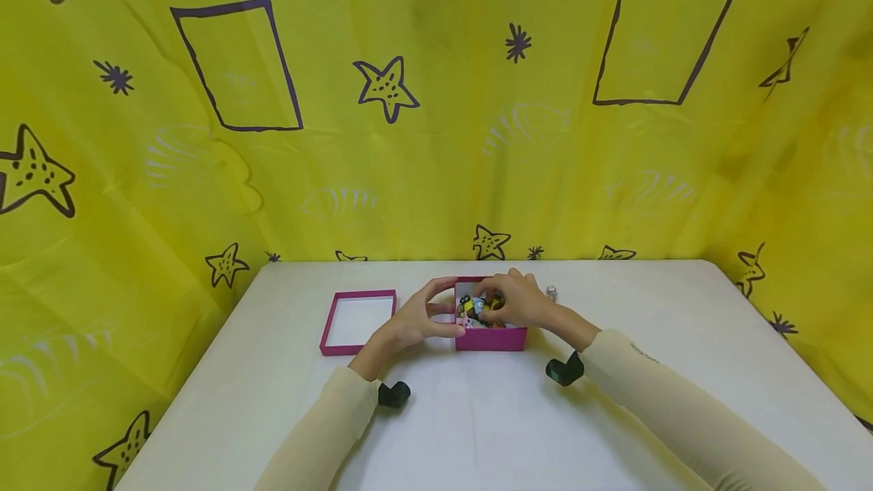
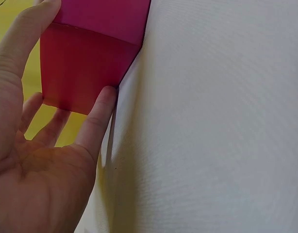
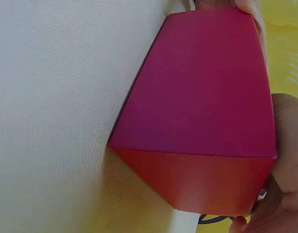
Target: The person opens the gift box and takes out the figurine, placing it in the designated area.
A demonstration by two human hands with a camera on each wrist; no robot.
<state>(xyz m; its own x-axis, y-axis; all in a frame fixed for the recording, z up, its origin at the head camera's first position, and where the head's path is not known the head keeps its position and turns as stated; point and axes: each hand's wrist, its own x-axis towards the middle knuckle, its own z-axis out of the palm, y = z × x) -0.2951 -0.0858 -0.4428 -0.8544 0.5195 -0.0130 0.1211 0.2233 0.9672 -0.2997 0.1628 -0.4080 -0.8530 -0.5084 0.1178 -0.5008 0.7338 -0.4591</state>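
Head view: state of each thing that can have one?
Pink box: open, upright.
Lid: off, inside facing up.
Small figures: heaped in the box.
Left hand: holding the box's left side.
Right hand: fingers in the box; grip on a figure unclear.
Silvery item: outside the box.

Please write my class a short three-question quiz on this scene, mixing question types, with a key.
1. True or false: the left hand touches the pink box.
2. Left of the box, in the head view, lies: A) a spoon; B) a pink-edged lid; C) a cup.
3. Fill the gap: the fingers of the right hand are ____ the box, at the small colourful toys.

Key: 1 true; 2 B; 3 inside.
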